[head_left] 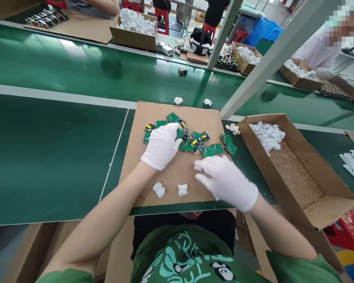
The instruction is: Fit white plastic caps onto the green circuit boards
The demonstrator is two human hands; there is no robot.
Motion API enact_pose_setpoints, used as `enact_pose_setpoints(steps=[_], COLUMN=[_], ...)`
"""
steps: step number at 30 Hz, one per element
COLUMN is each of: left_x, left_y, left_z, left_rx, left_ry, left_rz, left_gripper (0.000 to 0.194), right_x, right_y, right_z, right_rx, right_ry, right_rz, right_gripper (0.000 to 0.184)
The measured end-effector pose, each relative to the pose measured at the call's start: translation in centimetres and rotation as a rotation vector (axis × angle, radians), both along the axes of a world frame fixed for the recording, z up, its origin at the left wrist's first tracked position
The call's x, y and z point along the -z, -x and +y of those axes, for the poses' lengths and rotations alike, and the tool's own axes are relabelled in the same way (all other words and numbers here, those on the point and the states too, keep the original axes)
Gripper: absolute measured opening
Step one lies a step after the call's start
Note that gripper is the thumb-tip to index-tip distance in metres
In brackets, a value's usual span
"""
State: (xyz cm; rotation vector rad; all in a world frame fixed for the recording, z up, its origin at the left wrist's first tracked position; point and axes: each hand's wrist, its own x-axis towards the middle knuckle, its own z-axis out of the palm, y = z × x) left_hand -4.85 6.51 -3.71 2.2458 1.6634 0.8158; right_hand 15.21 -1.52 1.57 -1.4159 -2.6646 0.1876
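Both my hands wear white gloves. My left hand (162, 146) rests over the left part of a pile of small green circuit boards (191, 140) on a cardboard sheet (171, 177), fingers curled onto the boards; whether it grips one is hidden. My right hand (224, 179) hovers flat over the sheet's right front, fingers spread toward the boards, holding nothing. Two white plastic shells (159, 190) (182, 190) lie near the sheet's front edge.
A cardboard box (295, 173) with white plastic shells (268, 135) stands at my right. Two more white shells (178, 101) lie beyond the sheet on the green conveyor belt (61, 70). A slanted metal post (253, 74) rises behind. Another person (321, 51) works at boxes far right.
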Motion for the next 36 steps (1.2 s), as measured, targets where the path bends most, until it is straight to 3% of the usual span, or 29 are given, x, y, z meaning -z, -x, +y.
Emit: enact_pose_setpoints(steps=[3,6,8,11,13,16,22,27,31,36], left_x=[-0.7,-2.2,-3.3,-4.3,-4.4,-4.1,-4.3,-3.9,-3.5,-3.2], left_y=[-0.6,-1.2,-1.4,-1.4,-1.3,-1.4,-1.9,-2.0,-2.3,-2.8], left_z=[-0.9,-2.2,-3.1,-4.2,-4.6,-5.1,-5.6,-6.2,-6.8,-7.2], left_rx=[-0.018,0.087,0.187,0.317,0.385,0.463,0.473,0.626,0.661,0.609], left_ry=[0.096,0.413,0.638,0.9,0.99,1.053,1.042,1.167,1.119,0.936], left_rz=[-0.468,-0.973,-1.234,-1.44,-1.465,-1.423,-1.301,-1.378,-1.372,-1.322], left_gripper=[0.054,0.053,0.049,0.044,0.04,0.037,0.037,0.037,0.05,0.053], right_x=[2.7,5.0,5.6,4.9,4.0,2.7,2.0,1.9,1.8,1.1], right_y=[1.4,3.1,3.6,2.7,1.7,0.3,-1.3,-1.9,-1.4,-1.0], right_z=[-3.9,-5.1,-5.2,-5.0,-4.9,-5.0,-6.0,-6.5,-5.9,-5.3], right_rx=[-0.037,-0.059,-0.049,0.059,0.133,0.222,0.333,0.415,0.554,0.385], right_ry=[-0.028,-0.064,-0.054,0.069,0.19,0.27,0.076,-0.085,-0.024,0.122], right_rz=[0.083,0.141,0.286,0.708,0.95,1.107,1.1,1.283,1.279,1.338], right_gripper=[0.038,0.035,0.031,0.039,0.039,0.031,0.023,0.017,0.012,0.019])
